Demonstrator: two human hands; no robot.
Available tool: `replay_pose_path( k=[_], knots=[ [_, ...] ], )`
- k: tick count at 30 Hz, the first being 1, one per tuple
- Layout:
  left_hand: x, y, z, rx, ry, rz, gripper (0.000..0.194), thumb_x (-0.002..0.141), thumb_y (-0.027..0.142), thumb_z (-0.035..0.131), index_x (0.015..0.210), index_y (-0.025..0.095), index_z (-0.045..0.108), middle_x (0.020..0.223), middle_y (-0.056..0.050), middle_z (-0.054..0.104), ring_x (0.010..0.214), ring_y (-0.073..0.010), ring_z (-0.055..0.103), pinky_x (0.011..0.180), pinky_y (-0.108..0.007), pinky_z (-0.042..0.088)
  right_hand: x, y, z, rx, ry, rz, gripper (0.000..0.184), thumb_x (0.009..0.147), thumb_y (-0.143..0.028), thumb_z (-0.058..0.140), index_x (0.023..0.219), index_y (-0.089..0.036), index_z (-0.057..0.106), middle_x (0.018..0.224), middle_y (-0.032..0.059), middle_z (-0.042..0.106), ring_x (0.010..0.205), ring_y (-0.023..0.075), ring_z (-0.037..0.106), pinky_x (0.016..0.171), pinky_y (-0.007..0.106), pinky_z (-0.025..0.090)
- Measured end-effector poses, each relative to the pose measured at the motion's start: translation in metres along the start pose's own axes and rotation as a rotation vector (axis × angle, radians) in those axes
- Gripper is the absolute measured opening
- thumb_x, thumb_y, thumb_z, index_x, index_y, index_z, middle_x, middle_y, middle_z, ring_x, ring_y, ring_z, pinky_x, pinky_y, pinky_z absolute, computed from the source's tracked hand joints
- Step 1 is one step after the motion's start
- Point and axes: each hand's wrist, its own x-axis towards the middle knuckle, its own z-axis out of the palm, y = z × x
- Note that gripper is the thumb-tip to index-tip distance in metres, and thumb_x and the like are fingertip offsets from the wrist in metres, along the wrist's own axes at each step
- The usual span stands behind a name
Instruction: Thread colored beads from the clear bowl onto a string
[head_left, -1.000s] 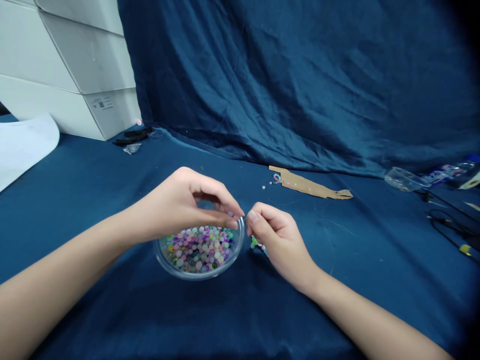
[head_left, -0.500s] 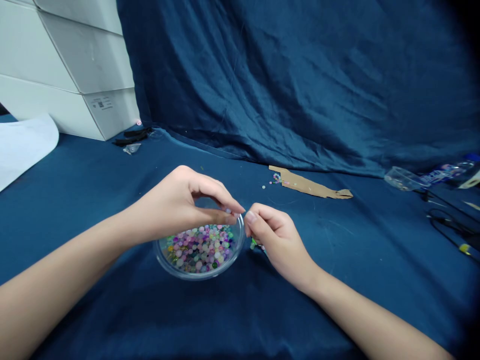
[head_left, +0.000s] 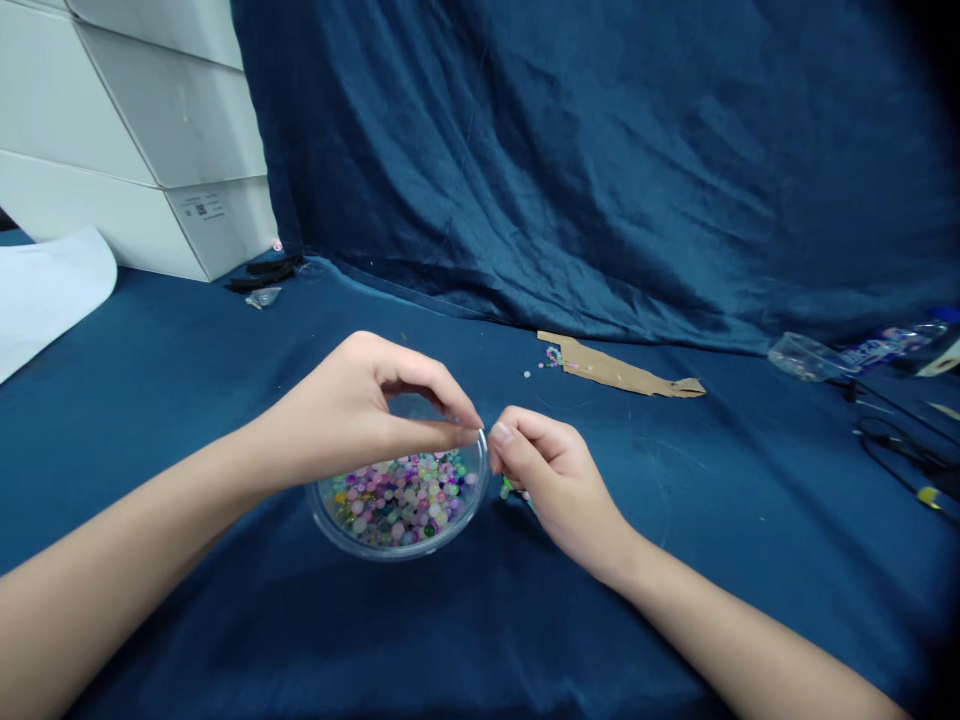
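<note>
My left hand (head_left: pixel 367 405) arches over a clear round bowl (head_left: pixel 360 550), its thumb and index fingertip pinched together by the right side of the rim. A small bead showed at these fingertips a moment ago; now they cover what they hold. Inside the bowl lie many mixed beads (head_left: pixel 401 500) in pink, purple, white, green and yellow. Just right of the rim, my right hand (head_left: pixel 551 480) is closed in a pinch, its fingertips almost meeting the left ones. Beneath it hangs or lies a string of beads (head_left: pixel 507 488), green and bluish, mostly hidden by the hand; its thread is too thin to see.
A torn cardboard strip (head_left: pixel 622 372) lies behind, with a small cluster of beads (head_left: pixel 553 356) at its left end. White boxes (head_left: pixel 127 130) stand back left near a white sheet (head_left: pixel 52 290). A clear plastic cup (head_left: pixel 806 357), bottle (head_left: pixel 900 345) and black cables (head_left: pixel 892 440) are at right.
My left fingertips have closed together and shifted slightly right, towards the right fingertips, hiding the bead seen between them before. My right hand has stayed in place.
</note>
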Motion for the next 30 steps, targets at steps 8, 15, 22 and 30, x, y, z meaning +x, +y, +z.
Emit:
replay_pose_path(
  k=[8, 15, 22, 30],
  knots=[
    [0.005, -0.006, -0.004, 0.185, -0.035, 0.022, 0.013, 0.09, 0.021, 0.081, 0.102, 0.02, 0.087, 0.092, 0.001, 0.087, 0.082, -0.0124, 0.081, 0.074, -0.014, 0.06, 0.002, 0.001, 0.0, -0.012, -0.001, -0.009, 0.039, 0.109, -0.04, 0.059, 0.076, -0.021, 0.057, 0.064, -0.0072, 0.039, 0.058, 0.0113, 0.03, 0.055, 0.028, 0.026],
    [0.004, -0.012, -0.015, 0.354, -0.161, 0.009, 0.009, 0.087, 0.014, 0.083, 0.092, 0.02, 0.086, 0.081, 0.003, 0.085, 0.072, -0.009, 0.074, 0.069, -0.014, 0.051, -0.001, 0.004, -0.002, 0.024, 0.022, -0.034, 0.04, 0.11, -0.04, 0.06, 0.075, -0.021, 0.059, 0.065, -0.0069, 0.04, 0.058, 0.0115, 0.029, 0.056, 0.029, 0.026],
    [0.001, 0.001, -0.004, 0.069, -0.072, -0.004, 0.006, 0.085, 0.018, 0.089, 0.09, 0.02, 0.088, 0.086, -0.001, 0.086, 0.078, -0.0142, 0.077, 0.073, -0.019, 0.059, -0.008, 0.002, -0.003, 0.179, -0.104, -0.054, 0.043, 0.112, -0.043, 0.059, 0.075, -0.02, 0.061, 0.067, -0.0046, 0.046, 0.061, 0.0127, 0.032, 0.06, 0.03, 0.028],
    [0.002, 0.0, 0.0, -0.109, -0.058, -0.045, 0.013, 0.082, 0.013, 0.089, 0.094, 0.019, 0.089, 0.089, -0.004, 0.087, 0.084, -0.0179, 0.083, 0.078, -0.021, 0.065, -0.009, 0.004, -0.003, 0.299, -0.132, -0.046, 0.042, 0.112, -0.043, 0.059, 0.076, -0.021, 0.062, 0.068, -0.0039, 0.047, 0.061, 0.0133, 0.031, 0.06, 0.031, 0.027]
  ],
)
